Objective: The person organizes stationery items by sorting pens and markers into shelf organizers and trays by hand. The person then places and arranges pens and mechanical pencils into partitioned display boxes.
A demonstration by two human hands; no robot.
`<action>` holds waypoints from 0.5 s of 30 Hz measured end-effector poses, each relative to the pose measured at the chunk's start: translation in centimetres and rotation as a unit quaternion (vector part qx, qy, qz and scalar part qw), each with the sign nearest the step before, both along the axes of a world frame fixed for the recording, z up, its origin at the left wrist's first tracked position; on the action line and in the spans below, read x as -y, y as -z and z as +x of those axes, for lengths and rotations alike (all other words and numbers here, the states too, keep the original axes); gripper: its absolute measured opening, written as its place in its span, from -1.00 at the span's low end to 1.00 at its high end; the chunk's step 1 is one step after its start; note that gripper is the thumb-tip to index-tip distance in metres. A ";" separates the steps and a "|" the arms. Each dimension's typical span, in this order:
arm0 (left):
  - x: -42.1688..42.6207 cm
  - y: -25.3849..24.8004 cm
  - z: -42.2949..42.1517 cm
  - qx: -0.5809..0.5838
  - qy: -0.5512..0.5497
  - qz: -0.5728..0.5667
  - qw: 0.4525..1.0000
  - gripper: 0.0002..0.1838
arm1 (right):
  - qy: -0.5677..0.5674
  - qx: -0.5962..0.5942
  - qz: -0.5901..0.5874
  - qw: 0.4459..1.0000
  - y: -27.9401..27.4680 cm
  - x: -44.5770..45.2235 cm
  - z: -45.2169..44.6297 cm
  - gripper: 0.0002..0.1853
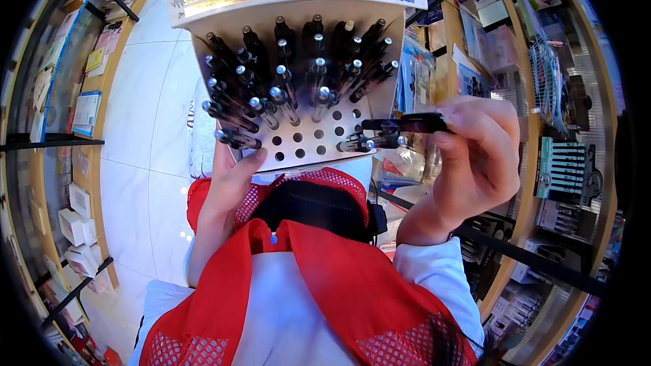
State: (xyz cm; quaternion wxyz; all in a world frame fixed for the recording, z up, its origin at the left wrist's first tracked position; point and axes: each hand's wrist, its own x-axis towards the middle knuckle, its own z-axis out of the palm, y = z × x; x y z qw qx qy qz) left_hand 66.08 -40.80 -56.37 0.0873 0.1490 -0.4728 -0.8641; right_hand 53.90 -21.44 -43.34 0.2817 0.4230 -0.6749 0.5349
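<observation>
A white display box [298,154] with a printed lid faces me, its tray pierced with round holes. Several dark mechanical pencils [285,85] with shiny tips stand in the back and left holes. Two more lean at the front right corner, while some front and middle holes have nothing in them. My left hand [234,176] grips the box at its front left corner, thumb on the edge and the other fingers hidden below. Between the thumb and fingers of my right hand [478,152] is a black mechanical pencil [407,123], held nearly level beside the tray's right side.
Shelves of packaged stationery rise on the right, with a teal-edged pen rack [569,171] and a wire basket [548,85]. The left shelf [91,112] holds cards and small white boxes. Pale floor tiles [142,115] lie between. Black rails cross both sides.
</observation>
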 end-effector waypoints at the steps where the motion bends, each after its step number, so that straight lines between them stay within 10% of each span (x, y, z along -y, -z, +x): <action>1: 0.0 0.3 -0.1 -0.003 -0.003 -0.001 1.000 -0.25 | -0.002 0.001 0.021 1.000 -0.1 0.1 -0.2 -0.76; 15: 0.1 1.1 -0.7 -0.013 -0.045 0.035 0.998 -0.23 | -0.080 0.126 0.151 0.977 1.7 2.5 -2.3 -0.79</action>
